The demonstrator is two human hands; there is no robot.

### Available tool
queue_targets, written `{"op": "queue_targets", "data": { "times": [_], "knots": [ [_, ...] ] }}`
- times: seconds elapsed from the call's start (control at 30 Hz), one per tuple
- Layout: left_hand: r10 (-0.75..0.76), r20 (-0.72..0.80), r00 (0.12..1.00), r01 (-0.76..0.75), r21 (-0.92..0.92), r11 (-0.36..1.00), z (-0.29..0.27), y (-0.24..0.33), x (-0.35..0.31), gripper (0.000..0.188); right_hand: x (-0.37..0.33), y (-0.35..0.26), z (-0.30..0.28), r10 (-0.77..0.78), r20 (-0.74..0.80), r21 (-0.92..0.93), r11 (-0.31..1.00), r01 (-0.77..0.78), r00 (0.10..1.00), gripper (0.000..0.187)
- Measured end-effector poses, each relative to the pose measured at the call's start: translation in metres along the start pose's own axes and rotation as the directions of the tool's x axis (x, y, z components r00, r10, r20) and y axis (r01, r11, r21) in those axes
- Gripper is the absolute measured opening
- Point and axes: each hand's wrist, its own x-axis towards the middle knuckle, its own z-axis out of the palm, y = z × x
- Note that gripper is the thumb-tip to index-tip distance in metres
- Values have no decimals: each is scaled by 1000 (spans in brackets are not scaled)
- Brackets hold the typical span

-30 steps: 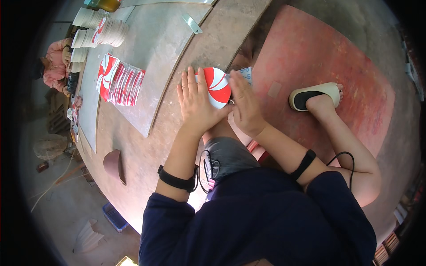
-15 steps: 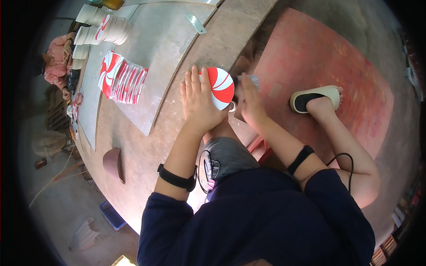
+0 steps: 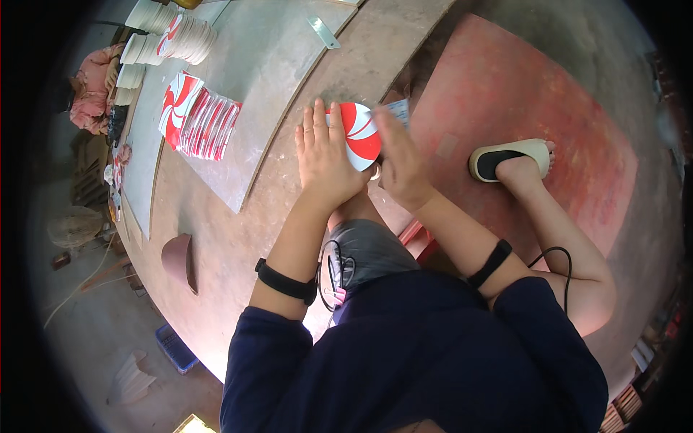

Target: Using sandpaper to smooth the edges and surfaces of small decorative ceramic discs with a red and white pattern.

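A round disc [image 3: 363, 138] with a red and white swirl lies at the edge of the worktable. My left hand [image 3: 326, 155] is spread flat over its left part, fingers stretched out, pressing it down. At the disc's right rim is my right hand [image 3: 406, 167], its fingertips smeared by motion. Between those fingers sits a small sheet with a pale printed back [image 3: 398, 112], which looks like sandpaper; its working face is hidden.
Stacked red and white swirl pieces [image 3: 206, 124] stand on a grey board [image 3: 249, 155] to the left. Farther back are piles of pale discs [image 3: 195, 43] and a metal strip [image 3: 324, 33]. A curved brown sheet [image 3: 179, 261] lies nearer. Across the table, a person in pink [image 3: 94, 90] sits.
My right hand has moved up and left against the disc's rim, bringing the pale-backed sheet with it. My left hand stays on the disc.
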Motion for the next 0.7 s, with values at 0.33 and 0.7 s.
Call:
{"op": "queue_targets", "data": {
  "times": [0.33, 0.7],
  "knots": [
    [-6, -30, 1000, 6, 15, 1000, 1, -2, 1, 106, -3, 13, -10, 172, -1, -20, 985, -172, 985, 62],
    [24, -130, 991, -33, -63, 997, 4, -5, -6, 105, 72, -74, -54, -85, -150, 14, 996, 88, 985, 61]
  ]
}}
